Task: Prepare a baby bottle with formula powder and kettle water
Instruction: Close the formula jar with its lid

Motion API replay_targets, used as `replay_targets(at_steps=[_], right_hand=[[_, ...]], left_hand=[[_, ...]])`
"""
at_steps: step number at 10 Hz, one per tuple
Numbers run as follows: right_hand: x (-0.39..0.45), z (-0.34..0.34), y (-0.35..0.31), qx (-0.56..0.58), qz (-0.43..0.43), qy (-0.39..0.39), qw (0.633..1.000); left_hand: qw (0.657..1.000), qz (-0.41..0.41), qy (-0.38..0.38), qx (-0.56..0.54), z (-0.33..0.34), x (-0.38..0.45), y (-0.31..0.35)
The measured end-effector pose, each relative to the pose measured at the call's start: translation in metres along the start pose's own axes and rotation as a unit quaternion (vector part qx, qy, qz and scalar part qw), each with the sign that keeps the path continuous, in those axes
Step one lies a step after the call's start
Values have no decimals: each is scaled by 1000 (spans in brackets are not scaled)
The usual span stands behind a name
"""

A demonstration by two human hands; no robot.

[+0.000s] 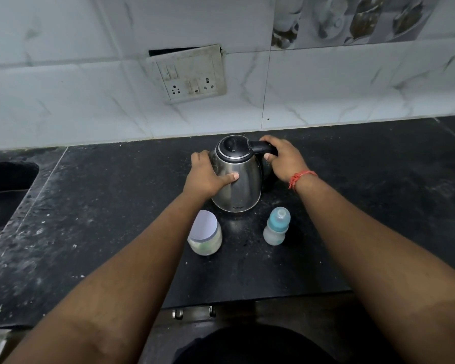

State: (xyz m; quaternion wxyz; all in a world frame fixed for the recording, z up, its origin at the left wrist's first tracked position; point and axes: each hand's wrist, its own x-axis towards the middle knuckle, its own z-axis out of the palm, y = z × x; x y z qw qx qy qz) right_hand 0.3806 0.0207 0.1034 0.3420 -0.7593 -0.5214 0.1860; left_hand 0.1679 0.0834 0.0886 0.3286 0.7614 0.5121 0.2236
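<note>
A steel kettle (243, 179) with a black lid stands upright on the black counter (116, 206), near the wall. My left hand (208, 174) is pressed flat around its left side. My right hand (284, 158) is closed around its black handle at the right. In front of the kettle, a jar with a white lid (205, 233) holds pale powder and stands just beside my left forearm. A small baby bottle (277, 227) with a blue collar and clear cap stands to the right of the jar.
A dark sink (3, 187) lies at the left end of the counter. A switch and socket plate (189, 74) hangs on the tiled wall behind the kettle. The counter's front edge runs just below the jar and bottle.
</note>
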Motion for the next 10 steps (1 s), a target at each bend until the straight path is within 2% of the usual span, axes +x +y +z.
replay_targets(at_steps=[5, 7, 9, 10], right_hand=[[-8, 4, 1, 22, 10, 29, 999], [-8, 2, 3, 22, 0, 18, 1000], [-11, -6, 0, -37, -46, 1, 998], [-17, -3, -14, -120, -80, 28, 989]], left_hand=[[1000, 5, -5, 16, 0, -3, -5], [997, 9, 9, 72, 1, -3, -5], [985, 26, 8, 171, -7, -7, 3], [969, 69, 43, 232, -14, -12, 11]])
